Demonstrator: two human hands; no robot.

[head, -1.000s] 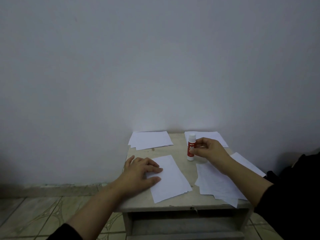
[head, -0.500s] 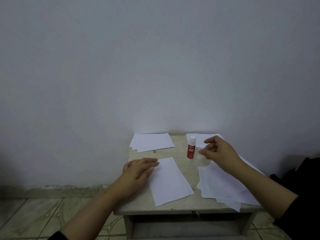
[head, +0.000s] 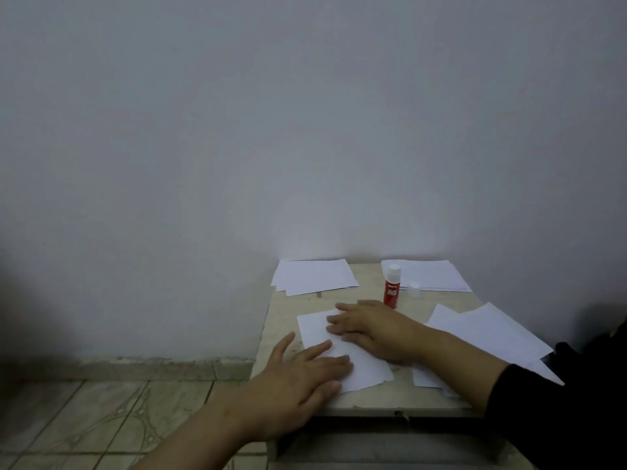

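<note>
Both hands lie flat on the white sheet (head: pixel 368 369) at the front middle of the counter (head: pixel 295 301). The left hand (head: pixel 298 381) presses its near edge and the right hand (head: pixel 373 330) spreads over its far half, so neither grip closes on anything. The sheet looks light, thin and limp, apt to slide or crease, so I would pinch it gently at a free corner; the uncapped glue stick (head: pixel 392 290) stands just beyond the right hand.
</note>
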